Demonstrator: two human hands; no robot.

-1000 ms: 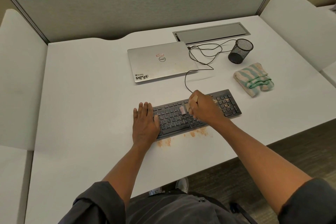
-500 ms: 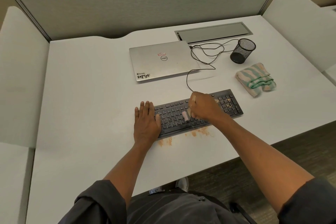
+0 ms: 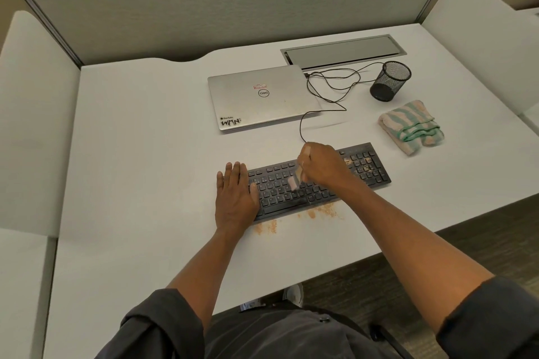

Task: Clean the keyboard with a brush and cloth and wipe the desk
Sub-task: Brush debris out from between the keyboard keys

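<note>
Our right hand (image 3: 323,165) pinched the brush (image 3: 295,179) over the keyboard (image 3: 316,182), mid-bench (image 3: 145,154). Our left hand (image 3: 234,198) lay flat, fingers together, on its nine o'clock end. Orange crumbs (image 3: 322,211) sat at its six o'clock edge; the cloth (image 3: 411,127) at two o'clock.

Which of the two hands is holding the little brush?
The right hand grips the brush over the middle of the keyboard. The left hand holds nothing; it lies flat on the keyboard's left end.
</note>
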